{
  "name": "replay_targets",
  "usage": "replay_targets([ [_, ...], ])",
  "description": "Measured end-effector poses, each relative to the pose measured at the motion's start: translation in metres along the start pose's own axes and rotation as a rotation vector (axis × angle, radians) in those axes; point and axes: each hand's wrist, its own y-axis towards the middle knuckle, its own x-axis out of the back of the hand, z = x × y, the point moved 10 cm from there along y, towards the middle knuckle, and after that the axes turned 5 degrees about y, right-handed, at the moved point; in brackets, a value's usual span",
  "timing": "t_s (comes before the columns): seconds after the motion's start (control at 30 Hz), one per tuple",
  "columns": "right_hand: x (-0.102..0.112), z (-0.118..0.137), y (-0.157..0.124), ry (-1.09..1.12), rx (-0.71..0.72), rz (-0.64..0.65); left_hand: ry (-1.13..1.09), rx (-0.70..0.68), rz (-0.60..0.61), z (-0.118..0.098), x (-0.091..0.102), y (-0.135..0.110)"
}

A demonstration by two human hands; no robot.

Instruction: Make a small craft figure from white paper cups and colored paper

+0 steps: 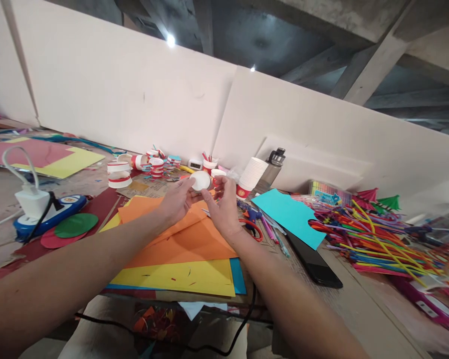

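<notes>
A small white paper cup piece (201, 181) is up in front of me over the table, its round pale face turned my way. My left hand (179, 199) grips it from the left, fingers closed at its edge. From the right, my right hand (223, 199) is curled about it, the thumb at its lower right edge; some fingertips are hidden. Below both hands lie orange paper sheets (194, 239) on top of yellow paper (172, 279). Red-handled scissors (252, 229) rest beside my right wrist.
A stack of paper cups (253, 174) and a bottle (275, 164) stand behind, near the white partition (134, 89). Cut cup pieces (118, 174) sit back left. To the right are turquoise paper (290, 212), a black phone (314, 262) and pipe cleaners (374, 234); a power strip (52, 214) lies left.
</notes>
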Motion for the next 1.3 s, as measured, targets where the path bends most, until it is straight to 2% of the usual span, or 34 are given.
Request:
replay_targets([
  [0.2,-0.016,-0.022,-0.007,0.143,-0.208,0.047,-0.072,0.063,-0.136,0.010,0.012,0.003],
  [0.3,-0.022,-0.027,-0.009,0.240,-0.283,0.065,-0.052,0.060,-0.102,0.014,0.008,0.002],
  [0.43,-0.014,-0.032,-0.006,0.260,-0.328,0.018,0.041,0.074,-0.032,0.016,0.001,-0.002],
  [0.57,-0.010,-0.033,-0.001,0.106,-0.308,0.066,0.296,0.011,0.044,0.002,-0.003,-0.004],
  [0.7,-0.009,-0.023,0.003,0.045,-0.205,0.112,0.437,-0.047,0.012,-0.009,0.003,-0.001],
  [0.87,-0.006,-0.019,0.003,0.144,-0.185,0.071,0.234,0.069,0.000,0.003,0.010,0.002],
  [1.0,-0.010,-0.015,0.002,0.200,-0.168,0.093,0.070,0.168,-0.027,0.013,0.015,0.001],
  [1.13,-0.010,-0.014,0.001,0.213,-0.169,0.092,0.039,0.200,-0.010,0.015,0.012,0.000],
  [1.3,-0.011,-0.013,0.001,0.257,-0.171,0.101,0.110,0.194,0.024,0.010,0.006,-0.001],
])
